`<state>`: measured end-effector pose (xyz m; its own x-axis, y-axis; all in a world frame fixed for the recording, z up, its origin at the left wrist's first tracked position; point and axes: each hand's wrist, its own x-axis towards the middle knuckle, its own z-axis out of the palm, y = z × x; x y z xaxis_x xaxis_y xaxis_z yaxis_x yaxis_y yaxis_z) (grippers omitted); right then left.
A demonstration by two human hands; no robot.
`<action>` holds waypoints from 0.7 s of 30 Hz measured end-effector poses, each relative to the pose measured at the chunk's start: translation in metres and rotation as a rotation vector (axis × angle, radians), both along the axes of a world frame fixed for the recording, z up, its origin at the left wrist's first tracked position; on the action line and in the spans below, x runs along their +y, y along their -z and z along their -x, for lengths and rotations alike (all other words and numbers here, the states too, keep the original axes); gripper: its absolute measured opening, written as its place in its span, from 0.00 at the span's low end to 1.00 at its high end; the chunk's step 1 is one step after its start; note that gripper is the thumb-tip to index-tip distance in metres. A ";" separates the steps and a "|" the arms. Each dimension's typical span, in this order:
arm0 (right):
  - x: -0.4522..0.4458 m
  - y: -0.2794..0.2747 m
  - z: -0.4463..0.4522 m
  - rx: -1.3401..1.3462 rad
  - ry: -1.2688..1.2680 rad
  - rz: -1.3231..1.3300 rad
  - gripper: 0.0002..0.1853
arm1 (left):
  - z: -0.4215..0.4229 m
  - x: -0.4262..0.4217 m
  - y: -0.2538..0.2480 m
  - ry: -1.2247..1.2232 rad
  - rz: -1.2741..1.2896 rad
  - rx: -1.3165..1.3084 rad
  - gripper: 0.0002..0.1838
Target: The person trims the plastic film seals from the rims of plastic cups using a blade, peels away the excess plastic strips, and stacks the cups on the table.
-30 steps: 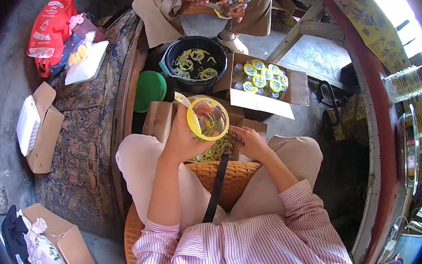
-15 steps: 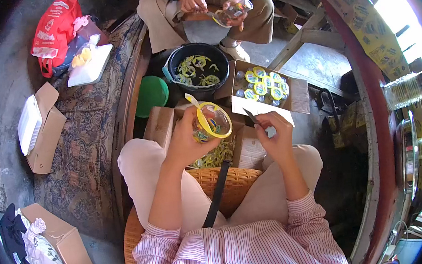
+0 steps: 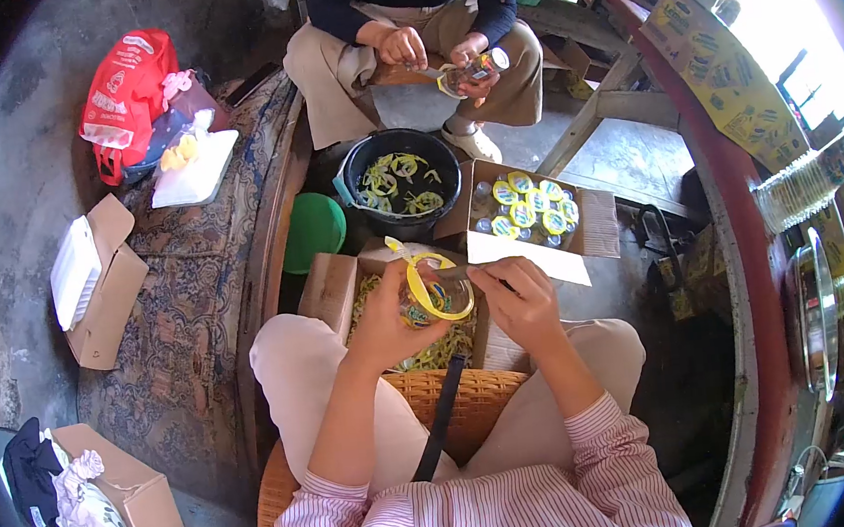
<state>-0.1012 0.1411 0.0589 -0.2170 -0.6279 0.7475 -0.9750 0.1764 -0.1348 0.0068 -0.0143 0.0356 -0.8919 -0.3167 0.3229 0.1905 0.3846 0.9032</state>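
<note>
My left hand (image 3: 379, 325) is wrapped round a clear plastic cup (image 3: 414, 311), which is tilted with its yellow rim facing right. A partly loosened yellow strip (image 3: 395, 246) sticks up from that rim. In my right hand (image 3: 524, 300) is a small knife (image 3: 454, 273), its blade reaching over the cup's rim; whether it touches the rim I cannot tell. Beneath the cup, a cardboard box (image 3: 329, 290) holds a heap of yellow cut strips (image 3: 437, 353). Behind my right hand stands another carton (image 3: 598, 228) with several yellow-rimmed cups (image 3: 528, 209).
Opposite me a co-worker (image 3: 410, 9) sits holding a clear plastic cup (image 3: 477, 83). Between us stands a black bucket (image 3: 449, 201) with yellow strips inside, beside a green round item (image 3: 315, 235). A wicker basket (image 3: 483, 389) is at my lap; a wooden post (image 3: 595, 118) rises at right.
My right hand has moved left, bringing the knife from beside the cup to its rim. The cup sits slightly lower in view. The co-worker's hands have shifted a little.
</note>
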 end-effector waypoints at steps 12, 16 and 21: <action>0.002 0.005 -0.003 -0.018 0.003 0.006 0.11 | 0.000 0.002 -0.002 -0.021 0.065 -0.048 0.32; 0.002 0.007 -0.002 -0.007 -0.009 0.015 0.11 | 0.000 0.001 0.003 -0.005 0.056 -0.035 0.33; 0.003 0.012 -0.001 0.013 -0.013 0.023 0.12 | 0.001 0.004 0.000 -0.025 0.094 -0.085 0.33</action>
<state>-0.1006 0.1446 0.0470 -0.1989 -0.6131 0.7646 -0.9790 0.1604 -0.1260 0.0058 -0.0102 0.0356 -0.9097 -0.3108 0.2755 0.1040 0.4718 0.8755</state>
